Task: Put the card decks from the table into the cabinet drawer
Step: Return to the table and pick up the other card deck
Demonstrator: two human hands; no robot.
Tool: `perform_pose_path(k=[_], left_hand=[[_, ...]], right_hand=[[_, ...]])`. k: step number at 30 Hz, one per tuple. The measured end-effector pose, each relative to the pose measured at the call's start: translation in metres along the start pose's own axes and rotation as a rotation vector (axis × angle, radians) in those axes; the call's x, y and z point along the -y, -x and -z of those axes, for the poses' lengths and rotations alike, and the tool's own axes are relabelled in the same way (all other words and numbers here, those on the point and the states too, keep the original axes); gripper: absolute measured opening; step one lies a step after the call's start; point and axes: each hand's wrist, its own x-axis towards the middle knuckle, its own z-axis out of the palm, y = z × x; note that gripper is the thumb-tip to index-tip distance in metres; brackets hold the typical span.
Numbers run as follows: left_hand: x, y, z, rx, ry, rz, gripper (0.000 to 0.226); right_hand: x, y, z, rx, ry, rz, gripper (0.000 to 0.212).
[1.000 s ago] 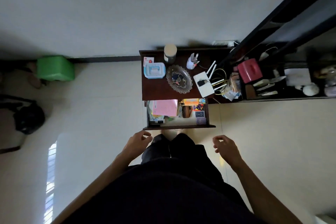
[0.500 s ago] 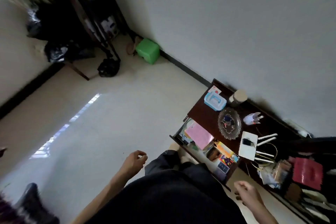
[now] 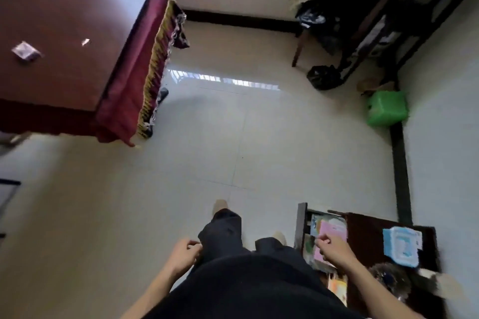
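Note:
A dark red table (image 3: pixel 64 21) stands at the upper left. On it lie one card deck (image 3: pixel 25 51) near the left edge and a smaller pale deck (image 3: pixel 85 42) further right, both blurred. The open cabinet drawer (image 3: pixel 302 225) is at the lower right, holding pink and coloured papers. My left hand (image 3: pixel 185 254) hangs by my hip with fingers curled and nothing in it. My right hand (image 3: pixel 334 247) is loosely closed above the drawer, also holding nothing.
A fringed red cloth (image 3: pixel 153 65) hangs off the table's right side. A green stool (image 3: pixel 387 109) sits by the right wall, with black bags (image 3: pixel 322 76) and a dark rack behind it. A light blue box (image 3: pixel 401 246) rests on the cabinet top.
The view has swung left, away from the cabinet, bringing the red table into sight. The cabinet has slid to the lower right. Both hands stay low and hold nothing.

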Motion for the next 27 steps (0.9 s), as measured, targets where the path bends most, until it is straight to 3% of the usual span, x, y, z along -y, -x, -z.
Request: perform_pose_path(k=[6,12,27], left_hand=[[0.131,0.013,0.056,-0.137,0.311,0.226,0.014],[0.197,0.007,0.134,-0.248,0.554,0.333,0.015],[0.207,-0.038,0.303,-0.435,0.918,0.316,0.016]], right_hand=[[0.195,-0.026,-0.045,0.058,0.11,0.226,0.012],[0.356,-0.027,-0.11,0.105,0.265,0.393,0.013],[0.54,-0.067,-0.242,0.267,0.751,0.439,0.02]])
